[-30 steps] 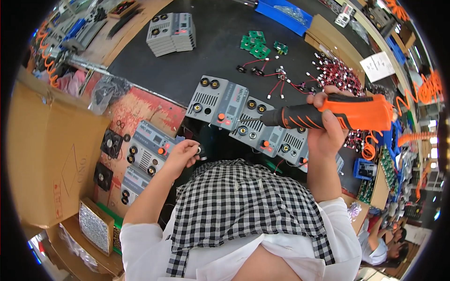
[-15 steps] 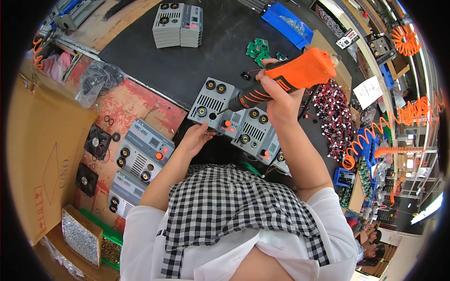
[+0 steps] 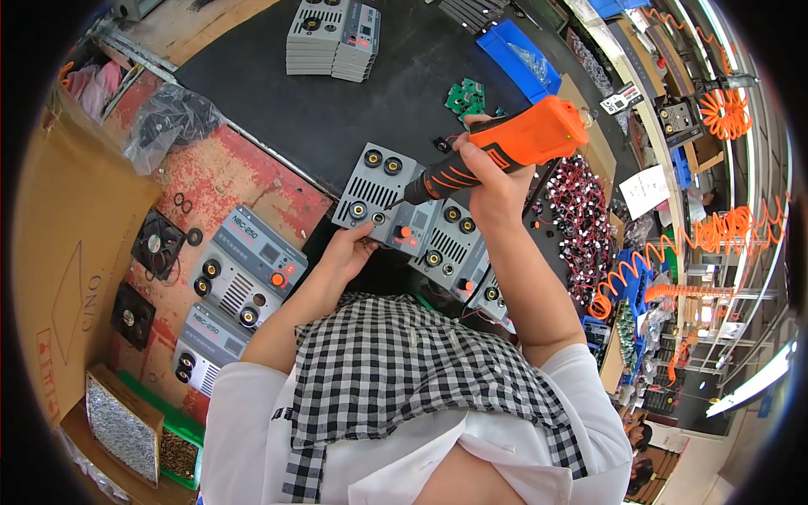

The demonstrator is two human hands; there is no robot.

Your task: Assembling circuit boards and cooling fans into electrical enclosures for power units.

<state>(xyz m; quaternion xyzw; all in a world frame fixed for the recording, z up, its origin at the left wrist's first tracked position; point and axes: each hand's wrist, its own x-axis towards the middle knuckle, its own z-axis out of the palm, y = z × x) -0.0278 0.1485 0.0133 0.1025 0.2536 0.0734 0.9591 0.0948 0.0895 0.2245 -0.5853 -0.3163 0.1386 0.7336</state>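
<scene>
A grey machine front panel (image 3: 389, 172) with round sockets, vent slots and an orange knob lies at the black bench's near edge. My left hand (image 3: 347, 251) is closed at its near edge, thumb by the lower holes and other fingers partly hidden beneath. A metal fitting (image 3: 378, 219) shows in the small hole beside the lower socket. My right hand (image 3: 500, 192) is wrapped round an orange and black electric screwdriver (image 3: 526, 139). Its thin bit points down-left to the panel, close to that fitting; contact is hard to tell. More similar panels (image 3: 446, 246) adjoin on the right.
Stacked panels (image 3: 330, 50) stand at the back, near green circuit boards (image 3: 465, 98) and a blue bin (image 3: 518, 61). A heap of wired connectors (image 3: 576, 219) lies right. Left are two panels (image 3: 246, 263), black fans (image 3: 157, 242) and a big carton (image 3: 84, 252).
The small hole looked dark before; a metal fitting now shows in it. The screwdriver bit stays close to it. The whole view has shifted slightly.
</scene>
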